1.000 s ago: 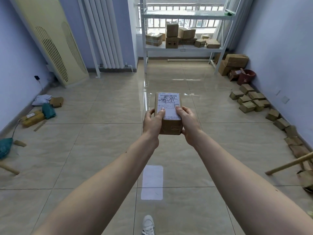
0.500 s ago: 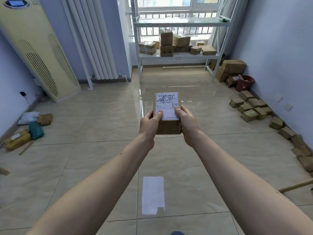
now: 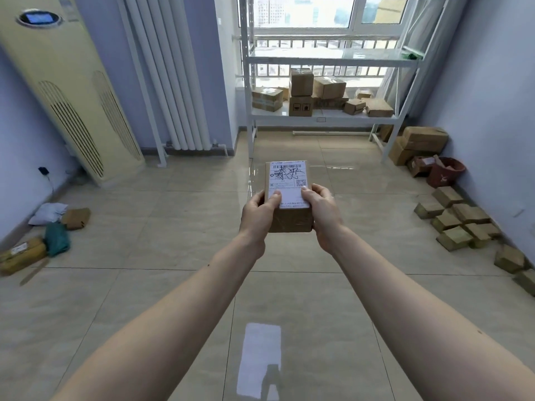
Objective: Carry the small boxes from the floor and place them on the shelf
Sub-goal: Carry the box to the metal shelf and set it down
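Both hands, left (image 3: pixel 258 216) and right (image 3: pixel 322 213), clasp small brown cardboard box with white shipping label (image 3: pixel 288 195), held out at arm's length above tiled floor; carry step under way; white metal shelf (image 3: pixel 324 116) well ahead; next: walk closer, set box on free spot among cartons.

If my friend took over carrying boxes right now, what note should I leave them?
Left hand and right hand: both grip one small labelled box, held out in front, label up.
Shelf: ahead by the window, across open floor; several boxes already sit on its lower level.
Left: walk over and set this box down there, then fetch the small boxes on the floor along the right wall.
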`<state>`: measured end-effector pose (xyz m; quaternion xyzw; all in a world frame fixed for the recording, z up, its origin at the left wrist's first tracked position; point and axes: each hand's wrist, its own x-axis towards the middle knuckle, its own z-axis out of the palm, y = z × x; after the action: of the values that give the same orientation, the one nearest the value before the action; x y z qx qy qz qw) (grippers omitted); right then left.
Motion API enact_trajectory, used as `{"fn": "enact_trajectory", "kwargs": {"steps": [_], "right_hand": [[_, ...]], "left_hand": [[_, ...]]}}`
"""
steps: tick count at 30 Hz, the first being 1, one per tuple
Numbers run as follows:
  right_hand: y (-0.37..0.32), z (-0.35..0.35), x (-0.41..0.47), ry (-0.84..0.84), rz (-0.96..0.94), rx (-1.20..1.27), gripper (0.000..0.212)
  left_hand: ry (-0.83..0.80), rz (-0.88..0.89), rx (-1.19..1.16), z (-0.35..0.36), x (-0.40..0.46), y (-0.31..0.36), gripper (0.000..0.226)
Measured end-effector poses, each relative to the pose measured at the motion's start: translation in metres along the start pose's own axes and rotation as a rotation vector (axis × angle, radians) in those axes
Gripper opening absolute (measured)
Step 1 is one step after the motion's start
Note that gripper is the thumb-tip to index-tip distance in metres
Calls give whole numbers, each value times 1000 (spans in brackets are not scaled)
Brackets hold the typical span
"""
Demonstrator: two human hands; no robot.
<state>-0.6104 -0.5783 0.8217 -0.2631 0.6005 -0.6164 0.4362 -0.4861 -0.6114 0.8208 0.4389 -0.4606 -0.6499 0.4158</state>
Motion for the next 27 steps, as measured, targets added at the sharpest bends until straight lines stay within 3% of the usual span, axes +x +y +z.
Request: {"fn": "enact_trajectory", "kwargs": {"steps": [5, 11, 27], "right_hand": [[-7, 12, 74, 27, 18, 5, 35], [-17, 40, 169, 18, 4, 24, 37], [-51, 121, 399, 80, -25, 38, 41]], "left_hand": [[14, 0, 9, 7, 72, 9, 26], [7, 14, 23, 7, 168, 28, 14], [-76, 11, 81, -1, 421, 78, 28]]}}
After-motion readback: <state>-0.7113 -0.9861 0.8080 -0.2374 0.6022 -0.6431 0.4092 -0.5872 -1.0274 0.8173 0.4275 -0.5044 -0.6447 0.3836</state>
